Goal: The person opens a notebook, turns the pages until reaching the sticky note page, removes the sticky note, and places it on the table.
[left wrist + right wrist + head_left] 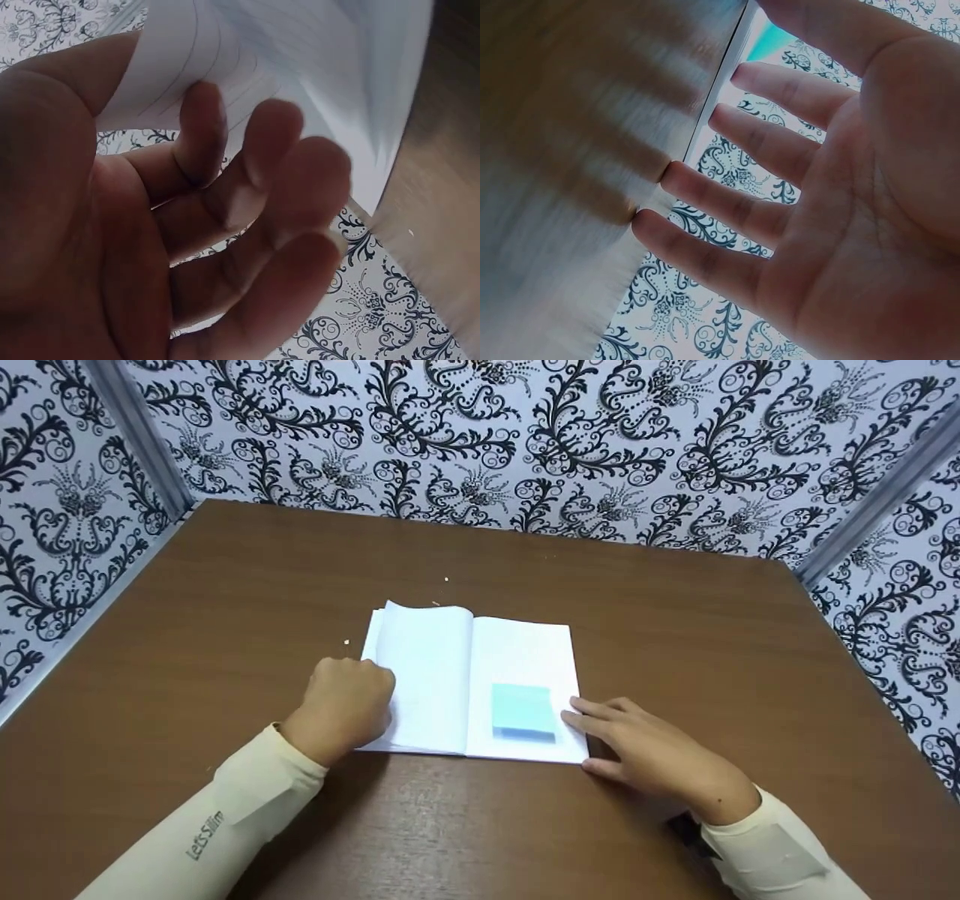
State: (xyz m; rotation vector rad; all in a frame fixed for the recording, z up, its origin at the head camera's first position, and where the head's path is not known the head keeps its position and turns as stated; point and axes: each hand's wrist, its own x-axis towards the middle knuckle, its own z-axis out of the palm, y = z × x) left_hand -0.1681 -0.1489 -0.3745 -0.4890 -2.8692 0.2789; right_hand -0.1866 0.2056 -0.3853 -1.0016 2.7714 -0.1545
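An open notebook point(517, 652) with white pages lies on the brown table. On its left side a loose page point(424, 675) bulges up a little, its top corner raised off the pages beneath. My left hand point(349, 709) has curled fingers and pinches this page point(169, 75) at its outer edge; lined paper shows between thumb and fingers in the left wrist view. A turquoise sticky note point(523, 709) is on the right page, its lower edge standing off the paper. My right hand point(645, 742), fingers spread and nearly straight, rests its fingertips along the notebook's right edge.
The brown table point(300, 562) reaches back to a wall point(480, 435) with black scroll patterns. A few tiny white scraps point(346, 642) lie to the left of and behind the notebook. Something small and dark point(691, 834) shows under the right wrist.
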